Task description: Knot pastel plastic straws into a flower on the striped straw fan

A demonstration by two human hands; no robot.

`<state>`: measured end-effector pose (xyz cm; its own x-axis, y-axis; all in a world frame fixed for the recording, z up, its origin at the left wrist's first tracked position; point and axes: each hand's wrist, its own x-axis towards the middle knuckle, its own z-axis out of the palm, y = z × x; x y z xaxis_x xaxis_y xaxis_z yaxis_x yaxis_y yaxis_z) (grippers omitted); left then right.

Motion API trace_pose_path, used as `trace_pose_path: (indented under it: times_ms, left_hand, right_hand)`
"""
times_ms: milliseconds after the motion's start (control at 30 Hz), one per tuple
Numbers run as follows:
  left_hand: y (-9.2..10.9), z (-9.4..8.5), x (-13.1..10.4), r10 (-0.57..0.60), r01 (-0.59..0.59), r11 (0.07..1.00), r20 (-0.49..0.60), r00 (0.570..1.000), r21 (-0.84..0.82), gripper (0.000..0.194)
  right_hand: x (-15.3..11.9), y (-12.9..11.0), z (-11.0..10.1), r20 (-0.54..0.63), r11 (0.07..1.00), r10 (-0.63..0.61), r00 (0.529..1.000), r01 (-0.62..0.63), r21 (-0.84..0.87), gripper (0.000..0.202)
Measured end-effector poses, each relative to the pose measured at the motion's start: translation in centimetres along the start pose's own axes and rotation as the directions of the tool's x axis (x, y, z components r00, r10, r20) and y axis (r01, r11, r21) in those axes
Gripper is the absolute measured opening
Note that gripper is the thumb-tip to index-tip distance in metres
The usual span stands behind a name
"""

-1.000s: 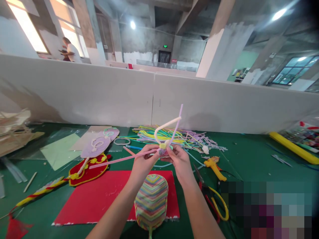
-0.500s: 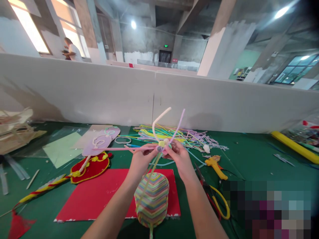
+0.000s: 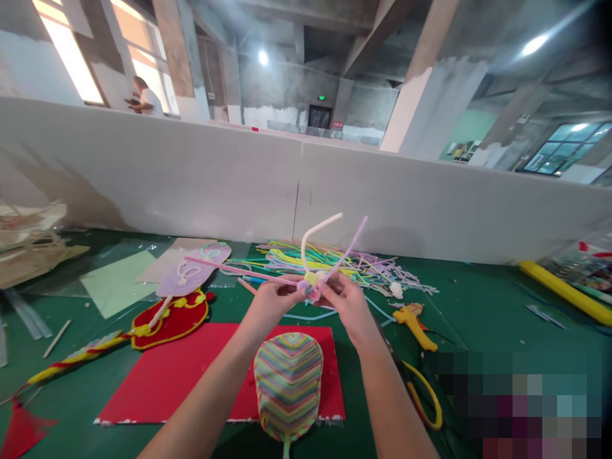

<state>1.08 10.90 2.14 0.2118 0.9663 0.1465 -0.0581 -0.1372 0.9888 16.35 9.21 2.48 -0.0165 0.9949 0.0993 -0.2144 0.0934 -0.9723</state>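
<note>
A small cluster of pastel coils [image 3: 310, 285] with long fuzzy stems is pinched between my two hands. My left hand [image 3: 277, 301] grips its left side, where a pink stem [image 3: 239, 269] reaches out to the left. My right hand [image 3: 345, 299] closes its fingers on the right side. A cream stem [image 3: 306, 242] and a lilac stem [image 3: 352, 241] stick up from the cluster. Below my hands, a striped fan [image 3: 289, 382] lies partly over a red board [image 3: 176, 382].
Pipe cleaners [image 3: 329, 261] lie piled behind my hands. On the right are a yellow glue gun [image 3: 415, 325] and yellow-handled scissors [image 3: 433, 398]. Red [image 3: 176, 319] and purple [image 3: 191, 274] fans lie left. A white partition [image 3: 201, 178] stands behind. Beyond it is a person [image 3: 149, 99].
The cluster has turned in my hands: its pink stem now slants up to the left, the upright stems lean further right, and the greenish stems that hung below no longer show.
</note>
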Motion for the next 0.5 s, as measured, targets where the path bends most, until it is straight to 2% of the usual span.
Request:
trace_pose_path:
  times_ms: [100, 200, 333, 500]
  left_hand:
    - [-0.15, -0.28, 0.17, 0.024, -0.024, 0.999, -0.012, 1.0, 0.021, 0.027]
    - [-0.05, -0.48, 0.2, 0.024, -0.023, 0.999, -0.024, 0.999, 0.039, 0.023]
    - [0.22, -0.55, -0.01, 0.02, -0.021, 0.998, 0.022, 1.0, 0.054, 0.015]
    - [0.22, -0.64, -0.27, 0.018, -0.02, 0.998, 0.045, 0.999, 0.056, 0.014]
  right_hand:
    - [0.0, 0.11, -0.05, 0.036, 1.0, -0.001, 0.999, 0.001, -0.005, 0.025]
    - [0.01, 0.14, -0.28, 0.052, 0.996, -0.037, 0.998, 0.041, -0.08, 0.023]
    - [0.0, -0.08, -0.69, 0.059, 0.97, -0.119, 0.991, 0.129, -0.206, 0.026]
    - [-0.14, -0.42, -0.97, 0.073, 0.958, -0.132, 0.989, 0.146, -0.247, 0.019]
